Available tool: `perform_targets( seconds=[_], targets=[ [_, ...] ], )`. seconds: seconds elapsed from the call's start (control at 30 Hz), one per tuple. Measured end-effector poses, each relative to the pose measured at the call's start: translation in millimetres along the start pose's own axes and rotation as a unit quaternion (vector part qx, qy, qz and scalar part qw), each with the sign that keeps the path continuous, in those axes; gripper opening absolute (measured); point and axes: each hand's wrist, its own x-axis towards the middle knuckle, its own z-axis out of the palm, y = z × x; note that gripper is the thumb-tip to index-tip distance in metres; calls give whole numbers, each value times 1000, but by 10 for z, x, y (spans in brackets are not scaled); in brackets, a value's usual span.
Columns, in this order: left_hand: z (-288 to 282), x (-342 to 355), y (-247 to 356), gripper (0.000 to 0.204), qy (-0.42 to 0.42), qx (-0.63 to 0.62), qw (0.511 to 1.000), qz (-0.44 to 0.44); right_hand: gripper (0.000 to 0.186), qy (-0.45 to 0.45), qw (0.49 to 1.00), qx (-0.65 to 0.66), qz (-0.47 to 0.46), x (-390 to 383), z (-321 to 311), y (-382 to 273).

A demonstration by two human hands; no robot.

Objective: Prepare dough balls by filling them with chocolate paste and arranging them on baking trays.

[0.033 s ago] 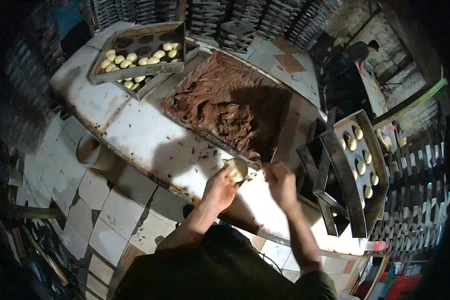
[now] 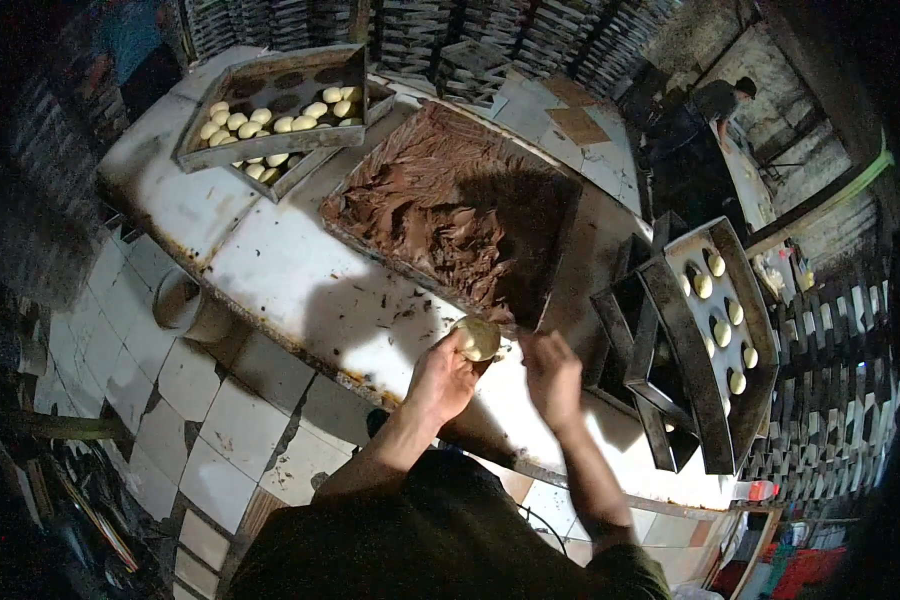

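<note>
Dough round [image 2: 476,341], pale and flattened, sits in the fingers of the left hand [image 2: 440,382], which grasps it from its left side above the table [image 2: 280,265]. Just beside it, the right hand [image 2: 552,370] is curled; whether it grips anything, I cannot tell. Both hands are near the closest corner of a large tray [image 2: 402,271] filled with brown paste [image 2: 425,215], ridged and heaped on its left part and darker, in shadow, on the right. Dark crumbs lie scattered on the white tabletop in front of it. To the far left, a metal tray [image 2: 270,149] holds pale dough balls [image 2: 240,122] and rests crookedly on another holding more. On the right, a tilted tray [image 2: 688,365] bears several pale pieces [image 2: 703,286], set apart from one another. Beyond, another person [image 2: 712,105] leans over a separate surface. Below, a pail [image 2: 177,300] stands by the tiled floor [image 2: 215,480].
</note>
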Motion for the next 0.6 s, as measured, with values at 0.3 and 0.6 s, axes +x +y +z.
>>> perform_targets(
  seconds=[0.3, 0.6],
  targets=[
    [61, -173, -158, 36, -60, 39, 989, 132, 42, 93, 960, 222, 144, -882, 677, 930],
    [-125, -691, -1405, 40, 103, 68, 992, 35, 31, -221, 840, 404, 288, -943, -106, 697]
  ],
)
